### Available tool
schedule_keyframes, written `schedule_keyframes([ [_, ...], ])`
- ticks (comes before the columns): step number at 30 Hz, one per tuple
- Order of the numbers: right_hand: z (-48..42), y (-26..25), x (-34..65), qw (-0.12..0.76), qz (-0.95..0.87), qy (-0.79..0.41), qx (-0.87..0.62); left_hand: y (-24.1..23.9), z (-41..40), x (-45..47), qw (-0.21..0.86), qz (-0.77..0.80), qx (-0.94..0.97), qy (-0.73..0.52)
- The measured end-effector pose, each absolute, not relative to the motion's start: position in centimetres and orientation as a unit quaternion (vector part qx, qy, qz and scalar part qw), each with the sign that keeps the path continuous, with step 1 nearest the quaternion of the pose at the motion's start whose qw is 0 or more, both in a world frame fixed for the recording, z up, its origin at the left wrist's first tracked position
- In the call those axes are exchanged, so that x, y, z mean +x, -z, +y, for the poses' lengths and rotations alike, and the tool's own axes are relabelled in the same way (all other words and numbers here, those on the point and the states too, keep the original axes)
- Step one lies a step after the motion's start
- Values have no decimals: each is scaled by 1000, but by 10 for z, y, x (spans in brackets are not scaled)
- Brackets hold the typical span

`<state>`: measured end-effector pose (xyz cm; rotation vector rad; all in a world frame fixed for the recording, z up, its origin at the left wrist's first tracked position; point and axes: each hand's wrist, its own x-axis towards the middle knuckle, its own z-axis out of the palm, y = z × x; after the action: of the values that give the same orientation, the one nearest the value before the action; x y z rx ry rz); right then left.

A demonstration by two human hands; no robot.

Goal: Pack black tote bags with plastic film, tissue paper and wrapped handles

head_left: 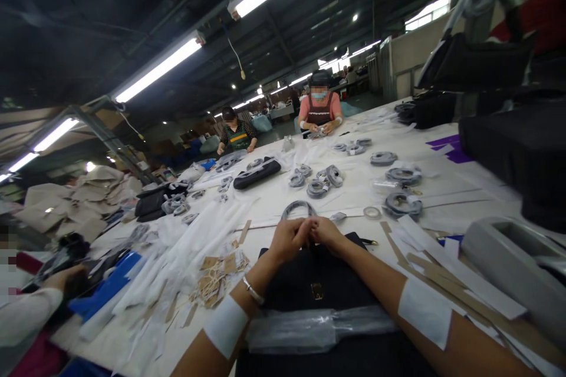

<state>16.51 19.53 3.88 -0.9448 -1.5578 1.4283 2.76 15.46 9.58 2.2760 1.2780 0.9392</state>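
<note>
The left hand (287,241) and right hand (326,231) meet at the top edge of the black bag (303,277), fingers curled together; what they pinch, if anything, is hidden. The bag rests just below them on the bench (265,206), which probably steadies it and leaves both free. Film (305,330) crosses it nearer the body, perhaps as protection. Tags (212,277) left and coils (317,188) beyond seem set within reach.
</note>
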Motion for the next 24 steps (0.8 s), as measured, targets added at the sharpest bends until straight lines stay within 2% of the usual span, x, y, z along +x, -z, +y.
schedule_keyframes([
  [3,193,-36,166,376,-656,-550,-354,-99,188,37,182,515,762,-348],
  [6,190,-31,166,344,-706,-524,-330,-95,231,45,169,543,768,-295],
  [12,187,-26,165,283,-828,-384,-294,-74,295,71,152,549,804,-167],
  [17,187,-25,165,294,-833,-374,-282,-53,335,107,145,579,793,-123],
  [22,191,-18,168,336,-803,-405,-279,-29,351,122,171,614,753,-163],
  [24,192,-18,170,322,-808,-405,-281,-24,355,119,204,622,733,-187],
])
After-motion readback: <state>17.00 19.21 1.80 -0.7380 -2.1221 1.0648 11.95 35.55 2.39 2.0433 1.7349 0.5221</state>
